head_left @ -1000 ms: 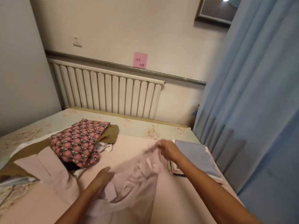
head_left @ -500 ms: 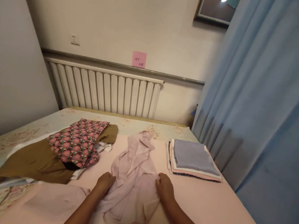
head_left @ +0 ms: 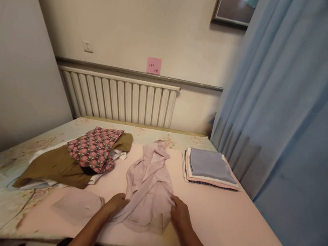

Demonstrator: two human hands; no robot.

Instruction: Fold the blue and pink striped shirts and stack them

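Observation:
A thin mauve-pink shirt (head_left: 150, 183) lies crumpled on the pale pink mat (head_left: 215, 223), its collar end pointing away from me. My left hand (head_left: 118, 204) pinches the shirt's left side with closed fingers. On the opposite side, my right hand (head_left: 180, 212) grips the right edge of the same cloth. A flat mauve piece (head_left: 78, 205) lies left of my left wrist; whether it is a sleeve of this shirt is hidden by my forearm.
At left lies a loose pile with a flower-print garment (head_left: 95, 147) over a brown garment (head_left: 53, 169). A folded stack topped by a grey-blue cloth (head_left: 210, 165) sits at right. A blue curtain (head_left: 282, 110) borders the right side; a radiator (head_left: 120, 100) stands behind.
The camera view has shifted, bringing the front edge of the surface into sight. Both hands keep hold of the shirt, which lies slightly rearranged at its lower end.

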